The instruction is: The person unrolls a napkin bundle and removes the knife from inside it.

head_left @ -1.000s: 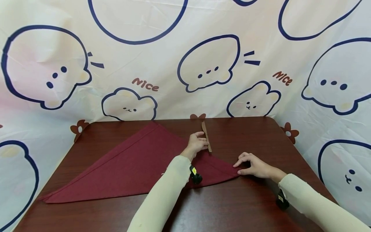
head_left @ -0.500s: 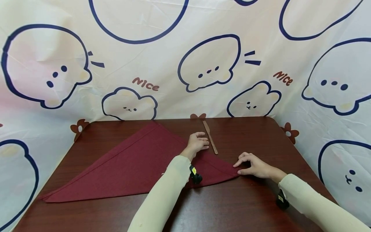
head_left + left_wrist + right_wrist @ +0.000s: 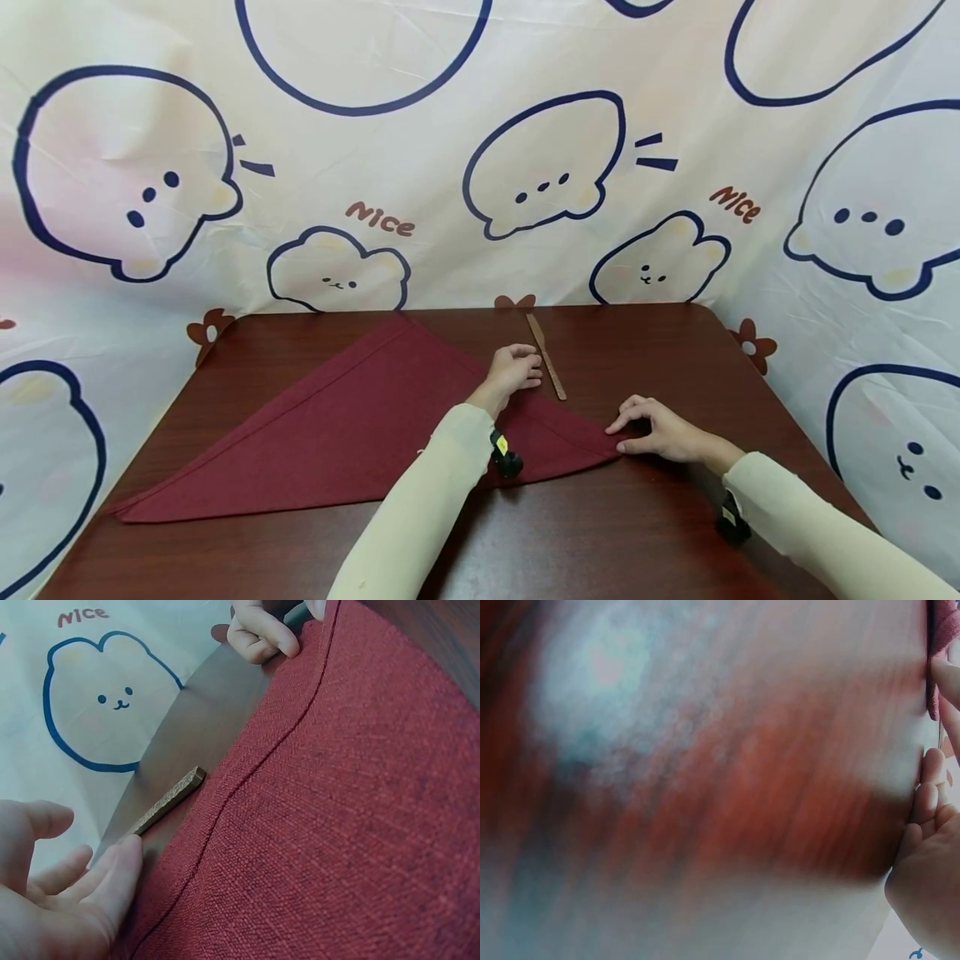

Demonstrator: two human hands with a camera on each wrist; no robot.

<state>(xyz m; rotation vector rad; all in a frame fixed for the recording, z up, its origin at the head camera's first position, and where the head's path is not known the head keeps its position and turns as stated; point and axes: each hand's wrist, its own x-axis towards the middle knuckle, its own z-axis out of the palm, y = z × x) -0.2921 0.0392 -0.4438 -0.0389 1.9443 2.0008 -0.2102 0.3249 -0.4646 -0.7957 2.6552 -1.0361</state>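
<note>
A dark red cloth, folded to a triangle with a stitched hem, lies flat on the table. My right hand pinches its right corner between thumb and forefinger; the right wrist view shows that hand at its right edge, with a bit of the cloth. Over the cloth's upper right edge is my left hand, fingers loosely bent and holding nothing. Just right of it lies a slim brown table knife, handle towards me. In the left wrist view the knife's textured handle lies beyond the left fingertips.
The dark wood table reaches back to a printed cream curtain, which also hangs at both sides. Much of the right wrist view is a blurred tabletop.
My left hand has let go of the knife, which now lies slightly farther right, tilted and flat on the table. The right hand keeps its hold on the cloth corner.
</note>
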